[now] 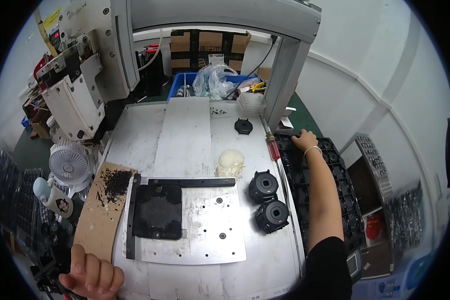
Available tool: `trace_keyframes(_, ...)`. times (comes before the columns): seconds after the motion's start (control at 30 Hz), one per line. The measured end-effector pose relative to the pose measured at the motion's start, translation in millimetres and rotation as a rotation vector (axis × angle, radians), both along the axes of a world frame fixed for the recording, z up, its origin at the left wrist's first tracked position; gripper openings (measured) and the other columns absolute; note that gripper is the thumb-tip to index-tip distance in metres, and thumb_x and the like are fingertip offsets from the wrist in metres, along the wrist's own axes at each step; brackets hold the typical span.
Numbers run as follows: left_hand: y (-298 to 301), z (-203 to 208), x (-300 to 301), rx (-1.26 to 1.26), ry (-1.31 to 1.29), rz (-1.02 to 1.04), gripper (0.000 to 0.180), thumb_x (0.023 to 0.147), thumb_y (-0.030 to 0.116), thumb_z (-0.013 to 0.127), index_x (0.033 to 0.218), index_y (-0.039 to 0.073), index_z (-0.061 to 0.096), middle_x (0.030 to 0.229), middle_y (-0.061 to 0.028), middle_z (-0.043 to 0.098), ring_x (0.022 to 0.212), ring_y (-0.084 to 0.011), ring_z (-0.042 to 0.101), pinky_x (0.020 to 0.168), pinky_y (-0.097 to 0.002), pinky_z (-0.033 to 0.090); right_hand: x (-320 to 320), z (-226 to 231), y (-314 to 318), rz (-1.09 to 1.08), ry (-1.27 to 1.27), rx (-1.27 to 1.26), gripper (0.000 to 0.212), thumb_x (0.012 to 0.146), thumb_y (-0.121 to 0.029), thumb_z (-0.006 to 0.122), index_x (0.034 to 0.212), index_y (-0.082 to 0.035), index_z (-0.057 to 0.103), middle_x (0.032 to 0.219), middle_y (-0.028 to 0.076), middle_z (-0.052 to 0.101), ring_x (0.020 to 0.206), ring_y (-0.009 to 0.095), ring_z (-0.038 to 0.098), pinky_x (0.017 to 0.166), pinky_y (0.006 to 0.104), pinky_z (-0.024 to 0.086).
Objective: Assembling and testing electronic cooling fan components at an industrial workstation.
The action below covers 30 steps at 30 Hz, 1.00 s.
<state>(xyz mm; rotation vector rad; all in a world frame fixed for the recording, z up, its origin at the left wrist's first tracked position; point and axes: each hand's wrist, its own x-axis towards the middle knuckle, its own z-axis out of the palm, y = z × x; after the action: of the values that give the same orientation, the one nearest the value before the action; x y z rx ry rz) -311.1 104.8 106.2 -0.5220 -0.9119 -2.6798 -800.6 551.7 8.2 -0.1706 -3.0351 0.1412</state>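
Black tray (300, 195) — flat, at right.

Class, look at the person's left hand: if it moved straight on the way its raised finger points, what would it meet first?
Probably the brown cardboard sheet, whose near end lies just ahead of the left hand. Depth is unclear, so it might pass above.

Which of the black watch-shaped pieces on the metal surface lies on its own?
The farthest piece, below the clear plastic stack in the picture; the others form two adjacent piles.
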Motion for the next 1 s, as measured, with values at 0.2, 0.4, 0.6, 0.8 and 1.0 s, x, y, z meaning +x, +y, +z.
trace_keyframes(0.2,-0.8,0.3,-0.4,-0.02,0.011,-0.011,0.026,0.096,0.031,0.054,0.096,0.01,0.038,0.069,-0.0067,0.047,0.059,-0.0193,0.046,0.06,-0.0372,0.039,-1.6,-14.3,-5.3,-0.075,-0.001,0.09,0.051,0.079,-0.042,0.07,0.116,-0.008,0.06,0.118,0.018,0.061,0.113,0.037,0.057,0.093,0.0458,0.047)
trace_keyframes(0.4,-3.2,1.9,-2.2,-0.015,0.011,-0.016,0.026,0.096,0.03,0.054,0.095,0.01,0.038,0.069,-0.007,0.047,0.06,-0.0194,0.047,0.06,-0.0368,0.04,-19.0,-26.7,7.9,-0.028,0.133,0.01,0.049,0.078,-0.037,0.07,0.113,-0.004,0.06,0.108,0.022,0.065,0.103,0.039,0.061,0.089,0.0461,0.049)
trace_keyframes(0.6,-5.6,1.8,-4.0,0.007,0.009,0.031,0.023,0.095,0.024,0.055,0.095,0.01,0.037,0.068,-0.0065,0.046,0.059,-0.0186,0.045,0.059,-0.0363,0.039,-46.2,-1.4,61.8,0.009,0.395,-0.247,0.05,0.078,-0.03,0.072,0.117,-0.002,0.058,0.11,0.023,0.063,0.101,0.041,0.061,0.089,0.0457,0.049)
trace_keyframes(0.8,-1.2,0.9,-7.5,0.005,0.0,0.057,0.022,0.095,0.02,0.056,0.096,0.01,0.037,0.068,-0.006,0.045,0.058,-0.0183,0.045,0.058,-0.0362,0.038,-36.0,-31.9,83.3,0.01,0.225,-0.026,0.054,0.078,-0.033,0.07,0.119,-0.001,0.056,0.108,0.023,0.065,0.104,0.039,0.061,0.09,0.0431,0.048)
trace_keyframes(1.0,-5.9,-2.9,-5.9,-0.011,-0.015,0.086,0.021,0.094,0.017,0.057,0.096,0.01,0.037,0.068,-0.0063,0.045,0.058,-0.0189,0.045,0.057,-0.0362,0.039,-9.2,-17.4,38.1,-0.117,0.054,0.1,0.052,0.078,-0.035,0.07,0.116,-0.002,0.058,0.11,0.022,0.064,0.106,0.038,0.06,0.09,0.0428,0.048)
